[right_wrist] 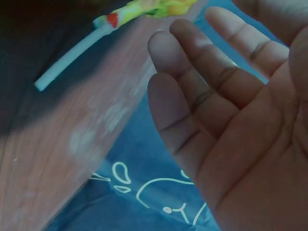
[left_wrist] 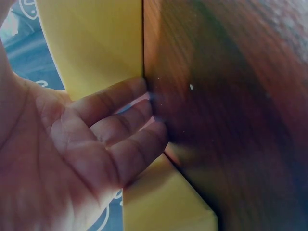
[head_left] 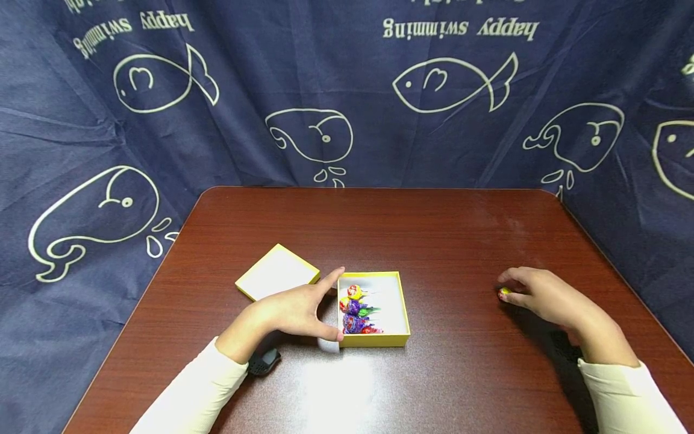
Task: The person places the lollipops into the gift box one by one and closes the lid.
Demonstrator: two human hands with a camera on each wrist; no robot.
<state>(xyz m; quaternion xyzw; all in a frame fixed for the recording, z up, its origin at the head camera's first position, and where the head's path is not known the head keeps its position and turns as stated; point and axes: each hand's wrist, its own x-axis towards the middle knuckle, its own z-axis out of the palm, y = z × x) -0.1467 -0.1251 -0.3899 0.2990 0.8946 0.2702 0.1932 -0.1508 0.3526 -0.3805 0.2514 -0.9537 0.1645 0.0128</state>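
Observation:
A yellow box (head_left: pixel 375 340) with a white inside stands in the middle of the table, holding several wrapped lollipops (head_left: pixel 353 324) along its left side. My left hand (head_left: pixel 295 310) holds the box at its left side, thumb by the near corner and index finger by the far corner. Its other fingers show loosely bent beside yellow walls in the left wrist view. Over at the right, my right hand (head_left: pixel 547 295) pinches a yellow-wrapped lollipop (right_wrist: pixel 168 7) between thumb and index finger. Its white stick points away from the palm; the remaining fingers are relaxed.
A yellow-edged lid (head_left: pixel 278 271) with a white inside lies left of the box, behind the left hand. Dark blue cloth (head_left: pixel 347 72) with fish and whale drawings hangs behind and beside the brown wooden table (head_left: pixel 434 235).

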